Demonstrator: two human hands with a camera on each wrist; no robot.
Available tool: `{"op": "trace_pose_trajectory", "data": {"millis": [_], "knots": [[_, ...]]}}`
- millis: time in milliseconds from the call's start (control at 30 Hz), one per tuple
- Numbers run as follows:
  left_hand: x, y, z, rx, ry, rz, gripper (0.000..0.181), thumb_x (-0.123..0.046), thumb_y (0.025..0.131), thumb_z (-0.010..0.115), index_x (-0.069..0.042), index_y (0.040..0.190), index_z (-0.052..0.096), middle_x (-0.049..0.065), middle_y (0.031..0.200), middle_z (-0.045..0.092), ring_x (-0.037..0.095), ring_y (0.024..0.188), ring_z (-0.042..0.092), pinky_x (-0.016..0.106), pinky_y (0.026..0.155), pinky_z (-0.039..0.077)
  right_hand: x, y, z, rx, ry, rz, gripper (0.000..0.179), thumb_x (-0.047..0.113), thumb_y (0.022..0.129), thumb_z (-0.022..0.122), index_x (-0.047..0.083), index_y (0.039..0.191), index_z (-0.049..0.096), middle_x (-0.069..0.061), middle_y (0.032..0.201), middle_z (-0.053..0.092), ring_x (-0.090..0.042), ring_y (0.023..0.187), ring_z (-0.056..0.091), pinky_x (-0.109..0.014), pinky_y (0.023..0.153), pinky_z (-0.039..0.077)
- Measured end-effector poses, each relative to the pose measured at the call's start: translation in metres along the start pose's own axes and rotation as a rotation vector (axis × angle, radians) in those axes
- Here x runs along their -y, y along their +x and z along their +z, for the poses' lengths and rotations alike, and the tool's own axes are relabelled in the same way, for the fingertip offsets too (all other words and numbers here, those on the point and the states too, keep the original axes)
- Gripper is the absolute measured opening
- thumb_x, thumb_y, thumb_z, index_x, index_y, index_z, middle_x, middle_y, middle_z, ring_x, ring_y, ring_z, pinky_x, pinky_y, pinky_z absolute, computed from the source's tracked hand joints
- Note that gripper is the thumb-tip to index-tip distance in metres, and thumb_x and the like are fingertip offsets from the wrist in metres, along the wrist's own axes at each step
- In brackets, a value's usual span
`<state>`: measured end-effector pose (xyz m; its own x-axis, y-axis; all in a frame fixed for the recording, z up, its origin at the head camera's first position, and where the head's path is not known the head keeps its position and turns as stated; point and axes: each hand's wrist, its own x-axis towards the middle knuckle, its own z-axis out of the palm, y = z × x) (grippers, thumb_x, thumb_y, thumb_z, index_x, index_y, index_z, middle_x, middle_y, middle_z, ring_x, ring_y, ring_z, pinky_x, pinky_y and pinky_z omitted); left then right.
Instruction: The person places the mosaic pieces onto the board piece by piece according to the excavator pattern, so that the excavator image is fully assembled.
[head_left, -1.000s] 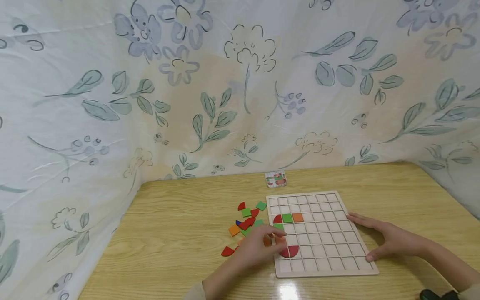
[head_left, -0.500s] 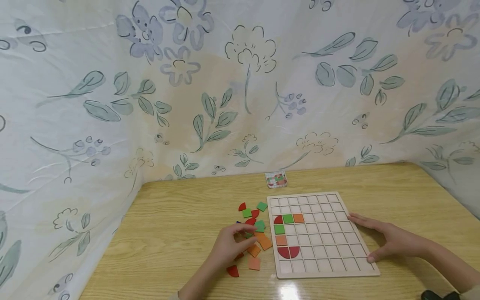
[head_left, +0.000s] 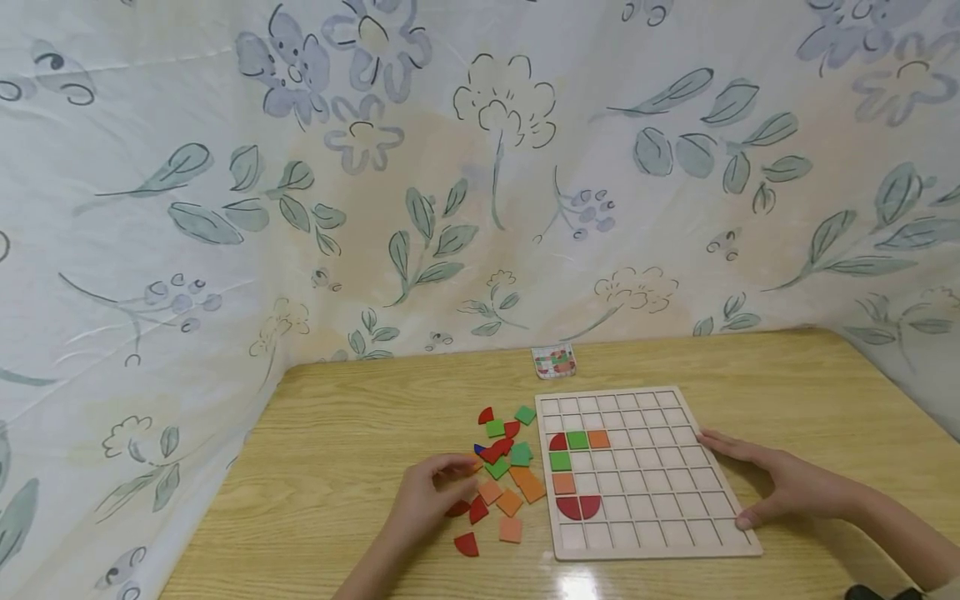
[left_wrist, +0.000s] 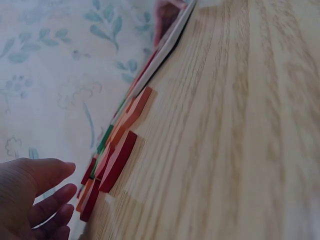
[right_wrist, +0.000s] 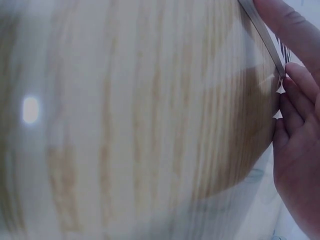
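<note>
A pale wooden grid board (head_left: pixel 660 475) lies flat on the table. Along its left columns sit red quarter-circle tiles (head_left: pixel 567 507), green square tiles (head_left: pixel 576 440) and orange square tiles (head_left: pixel 598 438). My left hand (head_left: pixel 429 500) hovers at the left side of a loose pile of coloured tiles (head_left: pixel 497 469); in the left wrist view its fingers are loosely bent with nothing seen between them, beside red tiles (left_wrist: pixel 118 161). My right hand (head_left: pixel 787 483) rests at the board's right edge, thumb and fingers spread apart and touching it.
Behind the board lies a small card (head_left: pixel 554 362) with a coloured pattern. A flower-printed cloth (head_left: pixel 480 183) hangs around the back and sides of the wooden table (head_left: pixel 337 433). A dark object (head_left: pixel 885 592) shows at the bottom right edge.
My left hand has left the board's left column and moved left across the pile to its far side. An orange square it covered now shows on the board. The right hand stays put.
</note>
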<state>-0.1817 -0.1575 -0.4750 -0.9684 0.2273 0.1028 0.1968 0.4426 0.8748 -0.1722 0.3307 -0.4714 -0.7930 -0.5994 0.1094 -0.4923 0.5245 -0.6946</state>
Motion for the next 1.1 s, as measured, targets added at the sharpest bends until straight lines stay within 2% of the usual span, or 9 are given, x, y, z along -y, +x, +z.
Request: {"op": "trace_pose_trajectory", "data": {"millis": [67, 267, 500, 667, 900, 1000, 1100], "knots": [[0.007, 0.001, -0.002, -0.007, 0.014, 0.007, 0.027, -0.028, 0.08, 0.072, -0.018, 0.104, 0.069, -0.004, 0.096, 0.068, 0.015, 0.089, 0.059, 0.022, 0.076, 0.046, 0.0, 0.0, 0.0, -0.006, 0.003, 0.008, 0.091, 0.027, 0.07, 0.078, 0.002, 0.143, 0.03, 0.006, 0.152, 0.021, 0.024, 0.124, 0.009, 0.005, 0.089, 0.011], [0.013, 0.004, -0.007, -0.03, 0.081, 0.0, 0.025, -0.028, 0.08, 0.071, -0.019, 0.103, 0.07, -0.007, 0.096, 0.067, 0.012, 0.088, 0.057, 0.023, 0.075, 0.045, -0.001, 0.0, 0.001, -0.016, -0.011, -0.01, 0.09, 0.026, 0.069, 0.079, 0.001, 0.142, 0.031, 0.005, 0.152, 0.023, 0.024, 0.125, 0.011, 0.004, 0.09, 0.012], [0.014, 0.012, -0.007, -0.046, 0.024, -0.072, 0.022, -0.024, 0.08, 0.071, -0.021, 0.101, 0.07, -0.007, 0.096, 0.066, 0.013, 0.087, 0.057, 0.024, 0.072, 0.047, -0.002, -0.002, 0.001, -0.015, -0.024, -0.004, 0.09, 0.025, 0.07, 0.078, 0.002, 0.143, 0.03, 0.013, 0.151, 0.021, 0.025, 0.124, 0.009, 0.005, 0.089, 0.01], [0.01, 0.022, -0.006, -0.063, 0.042, -0.095, 0.022, -0.028, 0.079, 0.072, -0.023, 0.1, 0.07, -0.009, 0.094, 0.065, 0.014, 0.088, 0.055, 0.027, 0.074, 0.047, -0.003, -0.002, 0.002, -0.006, -0.016, 0.002, 0.09, 0.026, 0.071, 0.078, 0.003, 0.143, 0.03, 0.019, 0.15, 0.018, 0.025, 0.124, 0.009, 0.005, 0.089, 0.01], [0.005, 0.04, -0.003, -0.068, 0.069, -0.079, 0.022, -0.025, 0.079, 0.071, -0.023, 0.101, 0.07, -0.006, 0.093, 0.063, 0.015, 0.086, 0.053, 0.029, 0.073, 0.046, -0.004, -0.001, 0.003, 0.002, -0.01, 0.011, 0.09, 0.026, 0.071, 0.077, 0.004, 0.144, 0.029, 0.023, 0.149, 0.015, 0.026, 0.123, 0.007, 0.005, 0.088, 0.009], [0.004, 0.048, 0.0, -0.074, 0.06, -0.073, 0.022, -0.023, 0.08, 0.071, -0.02, 0.102, 0.07, -0.002, 0.093, 0.062, 0.016, 0.086, 0.052, 0.03, 0.073, 0.046, -0.004, -0.001, 0.003, -0.004, -0.008, 0.01, 0.09, 0.025, 0.071, 0.077, 0.004, 0.143, 0.029, 0.021, 0.15, 0.017, 0.026, 0.123, 0.008, 0.005, 0.088, 0.009], [0.005, 0.057, 0.004, -0.098, 0.055, -0.058, 0.022, -0.021, 0.081, 0.071, -0.018, 0.102, 0.07, 0.001, 0.092, 0.062, 0.017, 0.084, 0.052, 0.03, 0.071, 0.046, -0.004, -0.001, 0.004, -0.017, -0.005, -0.008, 0.089, 0.023, 0.069, 0.079, 0.003, 0.142, 0.031, 0.012, 0.151, 0.02, 0.024, 0.124, 0.01, 0.005, 0.089, 0.01]]}}
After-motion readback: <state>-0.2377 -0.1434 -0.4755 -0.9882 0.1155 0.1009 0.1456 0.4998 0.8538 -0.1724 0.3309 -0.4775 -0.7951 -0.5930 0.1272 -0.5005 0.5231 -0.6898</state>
